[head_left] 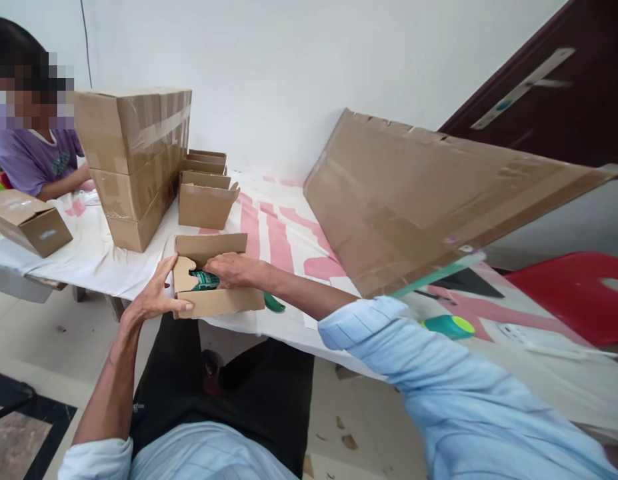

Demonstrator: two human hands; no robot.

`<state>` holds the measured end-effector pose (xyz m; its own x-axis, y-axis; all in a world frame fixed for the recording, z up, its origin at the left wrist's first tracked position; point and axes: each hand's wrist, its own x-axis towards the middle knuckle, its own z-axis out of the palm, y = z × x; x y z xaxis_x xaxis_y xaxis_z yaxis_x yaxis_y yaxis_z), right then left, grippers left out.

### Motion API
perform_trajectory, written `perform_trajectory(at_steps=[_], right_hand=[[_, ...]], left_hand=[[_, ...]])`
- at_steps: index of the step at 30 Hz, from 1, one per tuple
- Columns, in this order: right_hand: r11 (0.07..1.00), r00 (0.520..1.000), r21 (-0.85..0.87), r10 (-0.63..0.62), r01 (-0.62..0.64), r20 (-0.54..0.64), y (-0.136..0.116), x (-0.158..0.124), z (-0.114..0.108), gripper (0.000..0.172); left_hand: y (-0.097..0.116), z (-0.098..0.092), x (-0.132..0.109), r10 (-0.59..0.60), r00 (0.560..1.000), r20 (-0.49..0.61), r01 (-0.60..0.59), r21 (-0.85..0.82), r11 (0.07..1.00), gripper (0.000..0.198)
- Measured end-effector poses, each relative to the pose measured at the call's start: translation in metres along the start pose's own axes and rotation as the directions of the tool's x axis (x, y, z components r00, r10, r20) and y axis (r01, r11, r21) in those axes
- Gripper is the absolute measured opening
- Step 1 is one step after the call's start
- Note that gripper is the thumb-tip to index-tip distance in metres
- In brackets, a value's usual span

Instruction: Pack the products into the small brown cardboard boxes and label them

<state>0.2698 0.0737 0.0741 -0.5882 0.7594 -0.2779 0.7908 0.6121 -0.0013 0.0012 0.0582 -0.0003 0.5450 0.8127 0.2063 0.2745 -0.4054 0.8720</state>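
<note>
An open cardboard box point(221, 305) lies at the table's near edge, its flaps raised. My left hand point(156, 293) grips its left end, thumb along the near side and fingers toward the far corner. Inside the box, green circuit boards point(205, 280) show beside a cut cardboard flap. My right hand point(233, 270) reaches into the box at the boards with its fingers curled. Its fingertips are hidden, so I cannot make out what they hold. Just right of the box rests a curved green object point(274, 303).
Taped cartons point(133, 160) are stacked at the left, with open boxes point(206, 203) behind my box. A closed box point(29, 220) lies near a seated person point(33, 147). A large cardboard sheet point(413, 193) leans right, near a green tape roll point(449, 327) and a red chair point(579, 287).
</note>
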Motion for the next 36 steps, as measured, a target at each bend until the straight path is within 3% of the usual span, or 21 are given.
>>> perform_trajectory(at_steps=[6, 11, 16, 24, 31, 36], right_hand=[[0.997, 1.000, 0.081, -0.019, 0.017, 0.024, -0.004, 0.009, 0.006, 0.046], [0.993, 0.997, 0.121, -0.016, 0.007, 0.073, -0.006, 0.006, 0.006, 0.048], [0.969, 0.999, 0.242, -0.044, 0.047, -0.020, -0.005, -0.005, 0.007, 0.056], [0.933, 0.989, 0.357, 0.009, 0.045, -0.149, 0.003, -0.026, -0.006, 0.059], [0.940, 1.000, 0.341, 0.000, 0.006, -0.018, 0.003, -0.013, 0.006, 0.060], [0.958, 1.000, 0.286, -0.001, -0.003, 0.014, 0.001, -0.001, 0.014, 0.059]], left_hand=[[0.001, 0.001, 0.002, 0.032, 0.999, 0.036, -0.032, -0.009, 0.999, 0.143], [0.002, 0.002, 0.001, 0.066, 0.998, 0.000, -0.066, 0.004, 0.998, 0.143], [-0.001, 0.001, -0.001, 0.034, 0.999, -0.007, -0.034, -0.039, 0.999, 0.142], [0.011, -0.010, 0.006, 0.089, 0.995, -0.047, -0.093, -0.071, 0.993, 0.140], [0.005, -0.006, 0.014, 0.074, 0.997, 0.037, -0.074, 0.006, 0.997, 0.139], [-0.005, 0.000, 0.011, 0.049, 0.996, 0.073, -0.050, 0.012, 0.999, 0.139]])
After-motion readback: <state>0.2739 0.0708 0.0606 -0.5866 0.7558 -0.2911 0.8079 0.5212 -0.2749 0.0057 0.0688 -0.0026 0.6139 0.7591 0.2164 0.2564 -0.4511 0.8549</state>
